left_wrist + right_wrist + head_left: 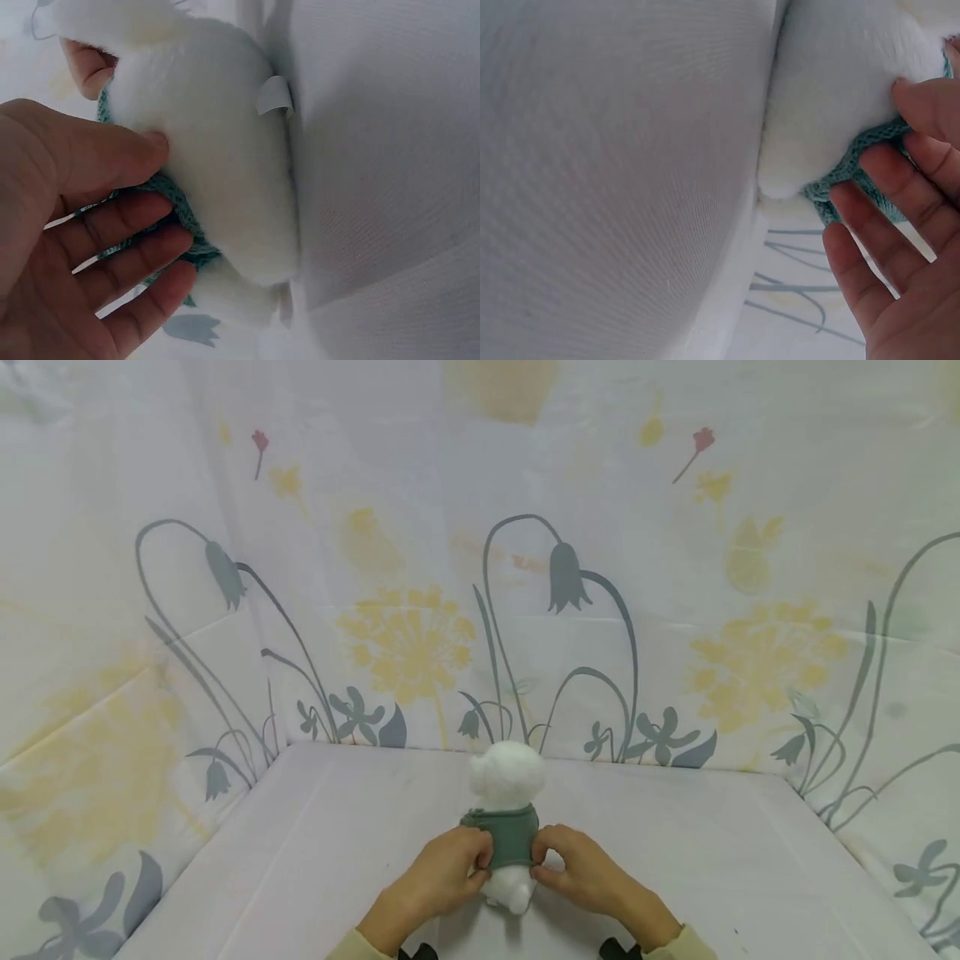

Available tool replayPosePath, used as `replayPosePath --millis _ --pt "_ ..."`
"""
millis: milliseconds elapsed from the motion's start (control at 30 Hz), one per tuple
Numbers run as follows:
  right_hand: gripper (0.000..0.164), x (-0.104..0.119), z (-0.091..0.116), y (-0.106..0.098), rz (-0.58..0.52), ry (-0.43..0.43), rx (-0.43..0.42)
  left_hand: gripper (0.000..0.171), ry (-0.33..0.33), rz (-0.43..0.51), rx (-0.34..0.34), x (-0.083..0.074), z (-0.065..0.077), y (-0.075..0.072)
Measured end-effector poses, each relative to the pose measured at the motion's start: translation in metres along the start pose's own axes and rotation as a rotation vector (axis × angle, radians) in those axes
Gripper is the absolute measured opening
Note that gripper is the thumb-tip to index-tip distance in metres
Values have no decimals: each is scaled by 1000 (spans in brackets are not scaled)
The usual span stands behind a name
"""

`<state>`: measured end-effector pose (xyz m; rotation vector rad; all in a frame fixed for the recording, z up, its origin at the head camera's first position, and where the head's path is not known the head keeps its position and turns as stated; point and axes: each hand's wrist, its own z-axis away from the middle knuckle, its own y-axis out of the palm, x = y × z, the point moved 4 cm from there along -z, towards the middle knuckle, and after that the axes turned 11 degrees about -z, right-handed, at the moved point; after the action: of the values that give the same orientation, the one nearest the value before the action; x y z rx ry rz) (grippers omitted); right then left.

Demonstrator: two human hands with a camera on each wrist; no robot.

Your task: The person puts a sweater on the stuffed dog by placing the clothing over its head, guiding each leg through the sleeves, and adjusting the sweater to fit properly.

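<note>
A white plush toy (507, 772) in a green knitted sweater (513, 837) stands on the table with its back and round tail towards me. My left hand (448, 870) pinches the sweater's lower edge on the left side. On the opposite side my right hand (583, 870) pinches the same hem. In the left wrist view, the thumb lies against the white fur (217, 142) and the fingers are behind the knit (184, 210). The right wrist view shows a similar hold on the sweater edge (870, 142). The toy's front is hidden in the head view.
The white table (337, 835) ends at a flower-printed cloth (420, 543) behind the toy and at both sides. A small white tag (274, 96) sticks out from the toy's lower body. Light sleeves (356, 946) cover the forearms, with dark bands near the wrists.
</note>
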<state>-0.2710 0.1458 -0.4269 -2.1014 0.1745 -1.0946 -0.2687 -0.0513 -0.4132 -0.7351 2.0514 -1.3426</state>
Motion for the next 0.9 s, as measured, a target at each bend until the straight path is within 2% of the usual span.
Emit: replayPosePath --millis 167,300,367,433,567,667,733,900 --pt "22 -3 2 3 26 22 35 24 -7 29 76 -1 2 3" --pt "19 -3 2 4 22 17 53 16 -27 85 63 2 3 1" --pt "17 -2 1 3 3 7 51 13 -50 116 18 4 2 0" --pt "13 0 -1 1 -25 -17 30 10 -76 126 -59 7 1 -2" --pt "3 2 -9 -2 -75 -84 -61 12 -123 97 -284 12 -2 -8" --pt "9 1 -16 -4 -81 -113 -144 21 -141 37 -419 16 -6 -12" --pt "17 -1 -22 -5 -74 -125 -198 24 -136 -3 -459 17 -10 -12" --pt "28 -2 -34 -10 -40 -157 -288 19 -96 -62 -465 17 -19 -12"
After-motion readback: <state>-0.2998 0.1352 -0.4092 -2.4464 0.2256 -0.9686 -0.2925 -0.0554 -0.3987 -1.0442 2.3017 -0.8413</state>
